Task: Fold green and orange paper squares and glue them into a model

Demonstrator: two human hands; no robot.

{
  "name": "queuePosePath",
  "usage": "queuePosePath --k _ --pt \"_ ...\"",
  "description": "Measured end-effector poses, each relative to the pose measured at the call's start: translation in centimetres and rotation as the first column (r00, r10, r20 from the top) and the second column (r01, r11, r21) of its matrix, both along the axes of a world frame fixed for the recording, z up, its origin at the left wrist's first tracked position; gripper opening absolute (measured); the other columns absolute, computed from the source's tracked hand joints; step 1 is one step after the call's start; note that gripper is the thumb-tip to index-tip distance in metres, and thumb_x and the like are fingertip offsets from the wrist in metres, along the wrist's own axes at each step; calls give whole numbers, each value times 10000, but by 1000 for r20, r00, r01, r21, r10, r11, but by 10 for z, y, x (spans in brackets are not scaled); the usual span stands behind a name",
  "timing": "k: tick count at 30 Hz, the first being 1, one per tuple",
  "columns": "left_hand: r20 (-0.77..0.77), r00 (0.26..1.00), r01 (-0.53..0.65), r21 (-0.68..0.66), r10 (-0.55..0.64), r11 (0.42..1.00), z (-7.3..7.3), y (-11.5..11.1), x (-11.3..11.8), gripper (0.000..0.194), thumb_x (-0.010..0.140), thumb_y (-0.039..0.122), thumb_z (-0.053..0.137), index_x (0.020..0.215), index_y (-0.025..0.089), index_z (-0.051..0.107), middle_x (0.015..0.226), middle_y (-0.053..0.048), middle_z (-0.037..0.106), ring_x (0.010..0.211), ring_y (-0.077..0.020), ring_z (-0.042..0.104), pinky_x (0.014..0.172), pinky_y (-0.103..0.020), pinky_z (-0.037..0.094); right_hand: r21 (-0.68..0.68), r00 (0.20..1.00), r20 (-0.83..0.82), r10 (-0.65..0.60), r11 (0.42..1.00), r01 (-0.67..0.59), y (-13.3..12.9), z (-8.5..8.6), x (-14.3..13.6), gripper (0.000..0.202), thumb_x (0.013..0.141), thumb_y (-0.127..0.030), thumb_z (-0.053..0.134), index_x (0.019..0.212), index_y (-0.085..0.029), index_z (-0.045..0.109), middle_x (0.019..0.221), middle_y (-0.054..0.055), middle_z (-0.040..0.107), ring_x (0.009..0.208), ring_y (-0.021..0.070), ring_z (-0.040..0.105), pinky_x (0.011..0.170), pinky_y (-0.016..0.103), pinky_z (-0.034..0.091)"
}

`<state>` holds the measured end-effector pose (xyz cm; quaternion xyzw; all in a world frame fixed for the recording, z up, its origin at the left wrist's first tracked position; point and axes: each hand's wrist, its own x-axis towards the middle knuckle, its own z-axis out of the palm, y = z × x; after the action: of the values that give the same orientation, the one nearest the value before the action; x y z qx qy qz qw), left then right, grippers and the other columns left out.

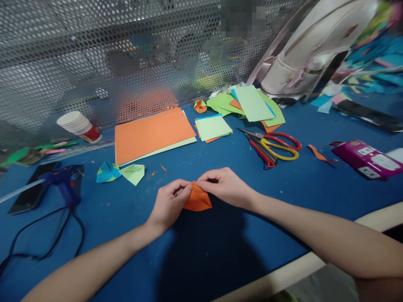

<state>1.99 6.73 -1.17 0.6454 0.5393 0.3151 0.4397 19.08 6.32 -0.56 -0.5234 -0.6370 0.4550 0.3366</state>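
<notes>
- The orange bit [199, 202] is folded paper, held up front at the blue tabletop [277, 247].
- The left hand [170, 203] pinches the orange bit at its top left. The right hand [225, 186] pinches it at the top. Both hands are closed on it, with their fingertips close together.
- Left of the orange bit is a blue glue gun [64, 182] with a black cord, by a dark phone [34, 188].
- A blue fold [107, 172] and a green fold [133, 173] are past the orange bit, to its left, touching.
- Far to its right is a purple pack [367, 159].
- Past it, to the right, are scissors [278, 144] with red and yellow handles.
- Past it, to the left, are big sheets [154, 134], orange on top. Small green squares [214, 128] are almost straight past it.
- Farther off to its left are white cups [75, 123], tipped over to one side.
- Far past it, to the right, is a pale bag [302, 54].
</notes>
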Motion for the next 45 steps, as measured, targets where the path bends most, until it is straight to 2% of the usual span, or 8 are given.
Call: queuePosePath --k 8,14,20,27,31,36,45 --pt "29 1000 12 -30 -11 999 1 -1 -1 193 729 316 592 653 153 663 554 23 538 527 -83 429 477 -177 346 17 998 3 -60 998 60 -3 -1 -2 173 749 -256 576 702 -150 704 639 8 662 617 117 565 558 205 417" --pt "63 998 -5 -47 8 999 2 -2 0 193 717 321 613 623 155 648 545 21 551 520 -84 452 463 -171 362 107 999 36 -30 994 26 -4 -4 -1 181 783 -240 546 720 -161 696 681 7 672 631 108 560 568 200 410" --pt "66 998 -14 14 13 1000 1 0 0 159 724 285 619 637 160 665 613 -2 639 566 -103 533 505 -180 428 114 998 61 23 993 -30 -3 -3 0 161 791 -233 542 746 -159 677 633 -10 617 588 94 521 559 197 400" --pt "-2 999 53 109 -53 993 4 -1 1 141 764 233 585 707 183 704 699 -5 688 625 -111 587 571 -184 451 206 991 135 10 978 -38 -3 -4 0 149 788 -164 543 699 -151 662 597 -19 587 567 82 501 558 193 371" --pt "-23 997 80 164 -77 983 5 -1 0 162 778 220 569 683 182 695 698 -8 683 640 -114 594 586 -187 452 269 979 203 10 961 -65 -4 -2 0 151 783 -134 554 674 -153 657 591 -20 587 566 79 494 589 203 362" --pt "9 999 50 162 -52 986 4 0 0 157 756 212 586 626 168 663 669 -14 674 611 -112 583 559 -191 450 337 971 238 8 937 -90 -5 -4 -2 171 787 -131 556 649 -164 650 585 -20 597 556 81 489 636 223 367" --pt "53 993 93 162 -103 982 2 0 -3 112 728 206 625 632 182 678 682 -19 687 618 -116 603 569 -204 475 327 972 232 26 939 -103 -5 -4 0 175 771 -112 559 630 -164 648 568 -24 584 543 79 479 600 211 361"
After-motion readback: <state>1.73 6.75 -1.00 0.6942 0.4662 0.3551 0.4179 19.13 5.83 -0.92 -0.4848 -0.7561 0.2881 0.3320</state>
